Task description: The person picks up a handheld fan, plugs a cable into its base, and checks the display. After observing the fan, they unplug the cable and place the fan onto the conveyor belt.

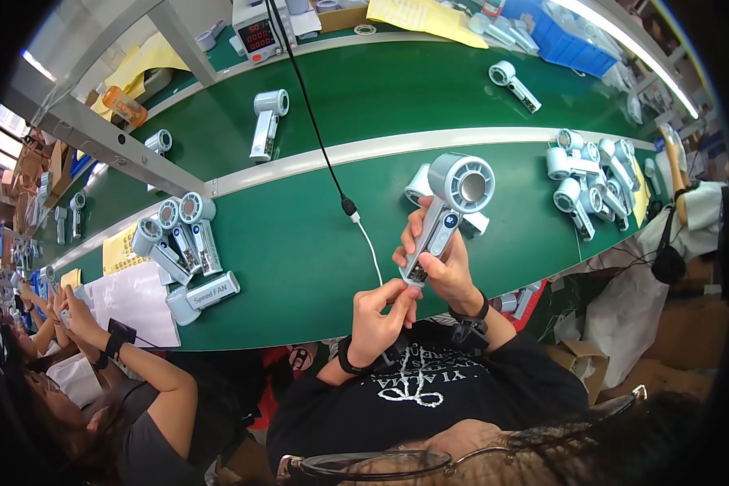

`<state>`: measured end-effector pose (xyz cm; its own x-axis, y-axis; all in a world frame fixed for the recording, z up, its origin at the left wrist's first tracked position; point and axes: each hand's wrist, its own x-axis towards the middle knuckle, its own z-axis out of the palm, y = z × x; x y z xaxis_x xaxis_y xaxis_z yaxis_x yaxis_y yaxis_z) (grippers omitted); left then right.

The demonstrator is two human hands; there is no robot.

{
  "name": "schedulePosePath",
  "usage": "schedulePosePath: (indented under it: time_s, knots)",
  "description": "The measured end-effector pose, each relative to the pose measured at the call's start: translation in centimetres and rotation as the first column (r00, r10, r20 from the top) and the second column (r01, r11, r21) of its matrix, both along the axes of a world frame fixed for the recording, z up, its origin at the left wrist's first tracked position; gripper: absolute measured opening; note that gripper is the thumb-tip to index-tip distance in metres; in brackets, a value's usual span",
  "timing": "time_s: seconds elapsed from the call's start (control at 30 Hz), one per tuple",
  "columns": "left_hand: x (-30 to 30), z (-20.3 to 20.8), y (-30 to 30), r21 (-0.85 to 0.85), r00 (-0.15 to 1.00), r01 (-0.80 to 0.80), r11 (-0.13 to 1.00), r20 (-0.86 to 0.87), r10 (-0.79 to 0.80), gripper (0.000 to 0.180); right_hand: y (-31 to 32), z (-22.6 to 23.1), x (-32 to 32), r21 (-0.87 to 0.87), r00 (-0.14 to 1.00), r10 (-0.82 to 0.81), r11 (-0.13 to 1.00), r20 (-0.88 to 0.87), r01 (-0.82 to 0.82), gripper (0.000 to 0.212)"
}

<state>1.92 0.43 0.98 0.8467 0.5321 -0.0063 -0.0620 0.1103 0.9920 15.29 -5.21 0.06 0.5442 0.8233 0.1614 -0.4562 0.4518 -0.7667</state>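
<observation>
My right hand [452, 271] is wrapped round the handle of a light blue handheld fan [441, 223]. The fan's round head points up and away, its small display is lit, and bare circuit parts show low on the handle. At the handle's lower end, my left hand [378, 320] pinches the end of a white cable [372, 253]; the fingers hide its plug, so I cannot tell whether it is fully in. The cable hangs from a black connector [349, 207] on a black cord. Another fan [418, 185] lies on the green bench, partly behind my right hand.
Several fans [188, 235] stand grouped at the left beside white paper [130, 304]; more fans [587, 182] are piled at the right. A metal rail [332, 158] separates my bench from a green strip carrying fans. A power supply [259, 32] stands behind. A co-worker's arm [150, 368] is at left.
</observation>
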Motion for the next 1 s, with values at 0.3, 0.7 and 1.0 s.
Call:
schedulePosePath:
  time_s: [0.3,0.7,1.0]
  knots:
    - [0.1,0.0,-0.2,0.133,1.0,-0.024,0.991,0.007,0.023,0.012,0.2,0.3,0.3,0.021,0.999,0.012,1.0,-0.042,-0.011,0.076]
    - [0.0,-0.1,0.1,0.122,0.999,0.015,0.992,-0.031,-0.011,0.012,-0.1,1.0,0.3,-0.031,1.0,-0.003,1.0,0.022,0.003,0.075]
    - [0.2,-0.6,0.2,0.113,1.0,-0.005,0.994,0.012,0.004,0.013,0.0,1.1,0.2,-0.056,0.996,-0.063,0.996,0.067,0.067,0.074]
